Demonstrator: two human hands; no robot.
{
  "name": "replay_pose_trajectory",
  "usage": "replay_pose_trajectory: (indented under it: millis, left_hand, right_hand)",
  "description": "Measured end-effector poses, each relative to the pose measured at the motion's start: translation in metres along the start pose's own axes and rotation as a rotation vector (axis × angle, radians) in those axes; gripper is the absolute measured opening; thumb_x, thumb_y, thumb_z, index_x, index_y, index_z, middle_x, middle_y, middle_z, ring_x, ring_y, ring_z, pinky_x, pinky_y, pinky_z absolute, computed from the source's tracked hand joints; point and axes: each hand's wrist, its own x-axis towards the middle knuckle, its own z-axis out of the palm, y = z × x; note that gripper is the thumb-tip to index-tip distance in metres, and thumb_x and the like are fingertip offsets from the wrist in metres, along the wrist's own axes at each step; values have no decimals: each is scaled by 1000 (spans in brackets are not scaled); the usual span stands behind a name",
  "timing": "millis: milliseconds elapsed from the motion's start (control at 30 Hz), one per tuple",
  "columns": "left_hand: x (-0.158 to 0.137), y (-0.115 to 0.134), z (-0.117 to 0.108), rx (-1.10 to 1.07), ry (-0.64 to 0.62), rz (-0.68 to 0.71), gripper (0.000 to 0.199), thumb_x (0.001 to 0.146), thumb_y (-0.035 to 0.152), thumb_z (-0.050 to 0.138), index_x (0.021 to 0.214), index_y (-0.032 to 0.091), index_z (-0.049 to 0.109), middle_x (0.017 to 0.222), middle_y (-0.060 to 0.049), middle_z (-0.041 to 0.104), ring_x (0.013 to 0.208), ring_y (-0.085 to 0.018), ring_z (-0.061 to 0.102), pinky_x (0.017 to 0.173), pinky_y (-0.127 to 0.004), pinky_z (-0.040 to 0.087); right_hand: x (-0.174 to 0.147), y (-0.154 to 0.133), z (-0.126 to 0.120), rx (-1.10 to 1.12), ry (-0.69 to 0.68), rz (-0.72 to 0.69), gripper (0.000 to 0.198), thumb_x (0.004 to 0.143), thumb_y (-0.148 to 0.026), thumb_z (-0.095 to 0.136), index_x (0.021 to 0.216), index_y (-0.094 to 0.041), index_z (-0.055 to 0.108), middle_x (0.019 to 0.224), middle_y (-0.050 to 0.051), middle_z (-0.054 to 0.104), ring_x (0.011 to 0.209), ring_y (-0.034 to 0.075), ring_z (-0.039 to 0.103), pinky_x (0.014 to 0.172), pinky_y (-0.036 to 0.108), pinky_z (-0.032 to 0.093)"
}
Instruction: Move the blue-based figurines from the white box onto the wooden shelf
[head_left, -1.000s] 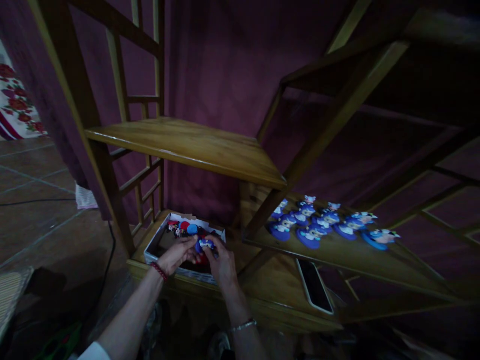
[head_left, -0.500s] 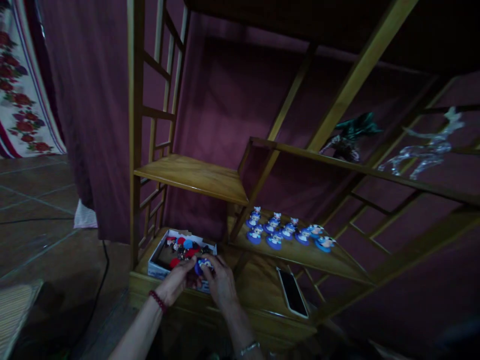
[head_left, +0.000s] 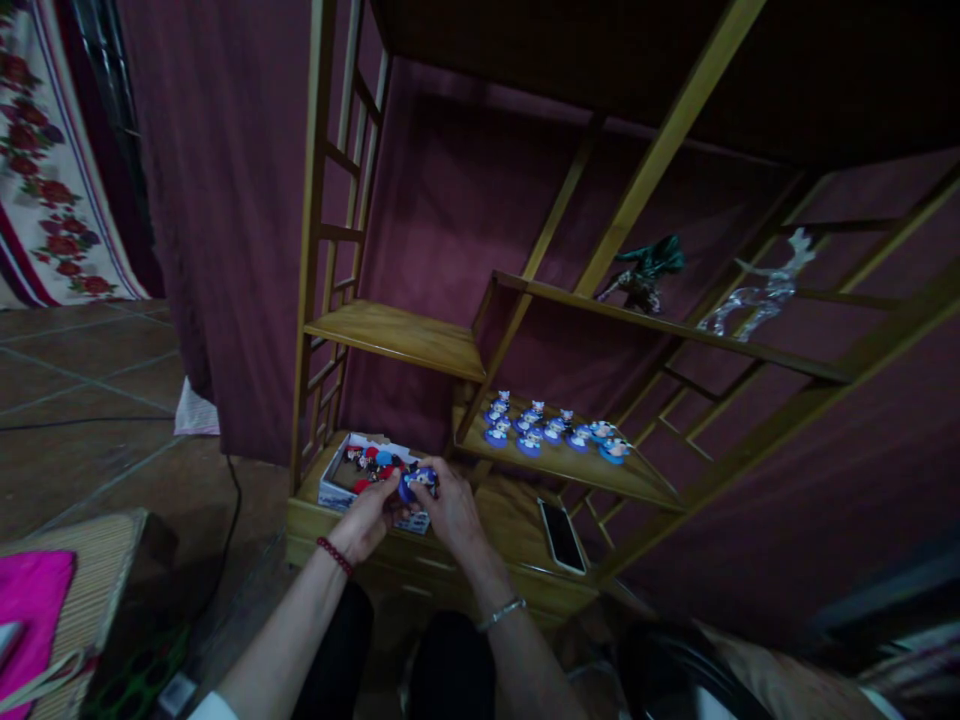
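Note:
Between my two hands is a small figurine [head_left: 421, 481] with a purple-blue base, held above the near right corner of a cardboard box. My left hand [head_left: 369, 520], with a red bead bracelet, grips it from the left. From the right, my right hand [head_left: 454, 508] has its fingers closed around the figurine's other side; a silver bracelet is on that wrist. Inside the open box [head_left: 341, 495] lie several red, blue and black figurines [head_left: 367, 461], partly covered by my hands. Similar purple-based figurines [head_left: 529, 441] stand in rows on the shelf to the right.
A phone [head_left: 561, 535] lies on the low wooden surface. Above, a glass deer [head_left: 761, 290] and a dark green ornament [head_left: 646, 272] stand on a shelf board. A wooden post [head_left: 311, 250] rises left of the box. A woven mat [head_left: 112, 550] with a pink cloth is at lower left.
My view has shifted, bringing my knees and the pink cloth into sight. Both hands still hold the figurine, now raised slightly and turned so more of it shows.

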Motion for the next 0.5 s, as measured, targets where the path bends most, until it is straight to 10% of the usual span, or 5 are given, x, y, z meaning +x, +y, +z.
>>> replay_pose_trajectory:
  millis: [500]
  left_hand:
    - [-33,9,25,-141,54,48,9,77,17,52,79,11,60,75,-5,63,63,-12,59,58,-25,51]
  right_hand:
    - [-13,-17,-22,-12,-25,-169,34,76,-17,51,109,-22,54,100,6,58,89,16,54,80,29,42]
